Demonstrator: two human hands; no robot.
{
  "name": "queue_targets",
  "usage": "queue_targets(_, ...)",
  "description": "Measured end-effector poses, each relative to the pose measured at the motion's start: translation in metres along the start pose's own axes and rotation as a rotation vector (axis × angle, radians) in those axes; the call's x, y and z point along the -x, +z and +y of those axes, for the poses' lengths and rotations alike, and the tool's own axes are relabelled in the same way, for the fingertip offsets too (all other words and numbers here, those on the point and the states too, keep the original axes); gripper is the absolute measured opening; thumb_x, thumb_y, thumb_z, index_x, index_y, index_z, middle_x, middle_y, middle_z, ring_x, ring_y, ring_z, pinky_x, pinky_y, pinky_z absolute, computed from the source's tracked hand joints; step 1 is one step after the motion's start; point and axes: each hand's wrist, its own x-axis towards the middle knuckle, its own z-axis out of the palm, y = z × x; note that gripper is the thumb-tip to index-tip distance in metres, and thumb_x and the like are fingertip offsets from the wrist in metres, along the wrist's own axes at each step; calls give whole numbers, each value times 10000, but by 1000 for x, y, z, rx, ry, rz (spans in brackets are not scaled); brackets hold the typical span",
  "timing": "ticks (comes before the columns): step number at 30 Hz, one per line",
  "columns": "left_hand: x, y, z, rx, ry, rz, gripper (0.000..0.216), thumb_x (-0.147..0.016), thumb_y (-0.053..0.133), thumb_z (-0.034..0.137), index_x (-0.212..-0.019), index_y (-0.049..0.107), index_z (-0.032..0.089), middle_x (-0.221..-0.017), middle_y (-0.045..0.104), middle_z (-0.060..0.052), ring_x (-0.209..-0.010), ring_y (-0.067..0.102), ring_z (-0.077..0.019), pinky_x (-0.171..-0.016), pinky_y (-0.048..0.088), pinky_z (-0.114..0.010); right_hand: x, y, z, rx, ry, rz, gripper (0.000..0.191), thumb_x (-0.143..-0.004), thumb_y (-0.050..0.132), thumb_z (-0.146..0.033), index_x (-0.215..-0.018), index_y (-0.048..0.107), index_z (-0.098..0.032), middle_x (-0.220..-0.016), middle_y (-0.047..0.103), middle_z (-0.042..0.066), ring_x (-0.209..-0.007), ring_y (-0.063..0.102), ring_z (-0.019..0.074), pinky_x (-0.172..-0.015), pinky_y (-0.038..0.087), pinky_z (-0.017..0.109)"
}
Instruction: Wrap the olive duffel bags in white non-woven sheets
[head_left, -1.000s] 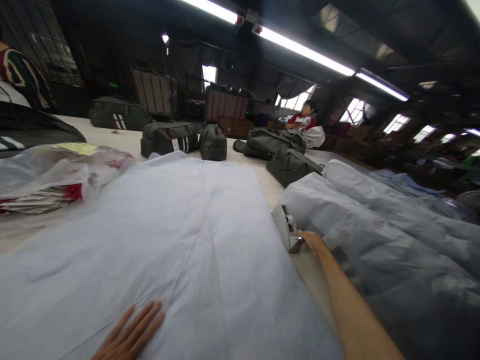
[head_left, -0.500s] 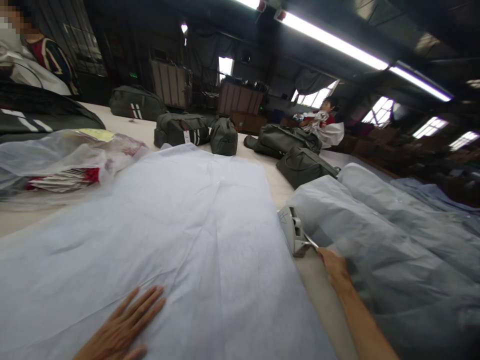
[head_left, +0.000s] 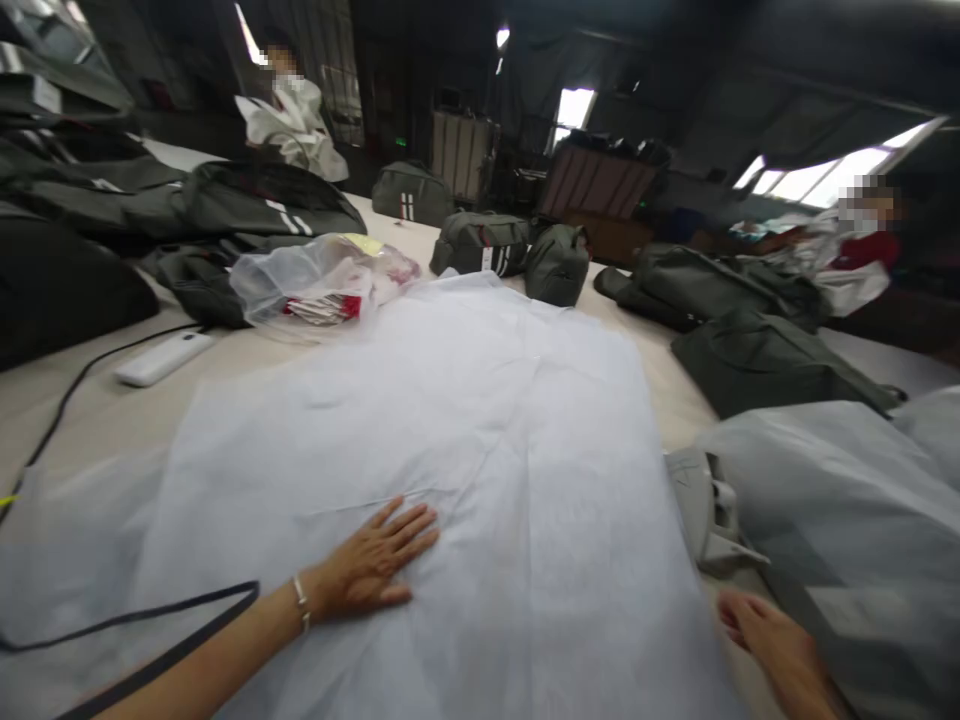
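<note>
A large sheet of thin white tissue paper [head_left: 480,440] lies spread over the pale table. My left hand [head_left: 371,565] rests flat on it near its front part, fingers stretched out and holding nothing. My right hand [head_left: 761,630] is low at the right, beside the sheet's right edge, fingers loosely curled with nothing visible in them. Just beyond it lies a grey bag wrapped in white paper [head_left: 817,500], with a grey strap end and buckle [head_left: 709,515] sticking out toward the sheet.
Dark green duffel bags [head_left: 480,245] lie across the far table, one [head_left: 757,365] at the right. A clear plastic bag of red-and-white tags [head_left: 322,285] and a white power strip [head_left: 161,357] with a black cable lie at the left. Two people work at the back.
The view has swung left and down. My right hand has drawn back from the grey strap end toward me. My left hand stays flat on the sheet.
</note>
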Motion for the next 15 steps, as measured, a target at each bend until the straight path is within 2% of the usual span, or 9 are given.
queue_targets(2, 1, -1, 1, 55, -12, -9, 740, -950, 412, 612, -1547, 97, 309, -1613, 236, -48, -1476, 234, -236, -1228, 41, -452, 32, 49, -33, 64, -54, -139, 285, -507, 709, -525, -620, 682, -264, -702, 711, 111, -674, 681, 263, -603, 564, 397)
queue_targets(3, 1, -1, 1, 75, -15, -13, 741, -950, 415, 611, -1547, 101, 307, -1613, 235, -54, -1478, 228, -242, -1228, 36, -459, 53, 80, -53, 79, -103, -270, 344, -539, 701, -551, -674, 700, -234, -741, 720, 106, -719, 684, 261, -620, 563, 384)
queue_targets(6, 3, -2, 2, 104, -5, -8, 738, -952, 416, 603, -1550, 118, 290, -1613, 232, -71, -1483, 212, -250, -1227, 29, -470, 118, 181, -117, 97, -245, -674, 357, -682, 648, -533, -743, 701, -185, -740, 709, 66, -727, 657, 197, -631, 531, 303)
queue_targets(8, 4, -2, 3, 108, 8, 22, 729, -954, 426, 592, -1549, 141, 282, -1612, 237, -74, -1482, 217, -252, -1227, 39, -474, 148, 237, -150, 89, -265, -836, 340, -698, 644, -505, -754, 688, -172, -742, 708, 53, -720, 653, 171, -619, 513, 268)
queue_targets(11, 5, -2, 3, 125, 15, 75, 722, -950, 449, 576, -1545, 171, 277, -1604, 264, -72, -1473, 243, -254, -1229, 55, -479, 160, 290, -171, 138, -245, -875, 345, -699, 638, -506, -773, 663, -170, -772, 722, 53, -730, 673, 162, -602, 503, 244)
queue_targets(15, 7, -1, 3, 186, 7, 99, 739, -937, 479, 573, -1543, 185, 270, -1592, 294, -78, -1470, 254, -262, -1229, 72, -489, 139, 314, -160, 318, -195, -788, 299, -725, 626, -489, -714, 617, -190, -714, 716, 41, -645, 670, 146, -522, 464, 217)
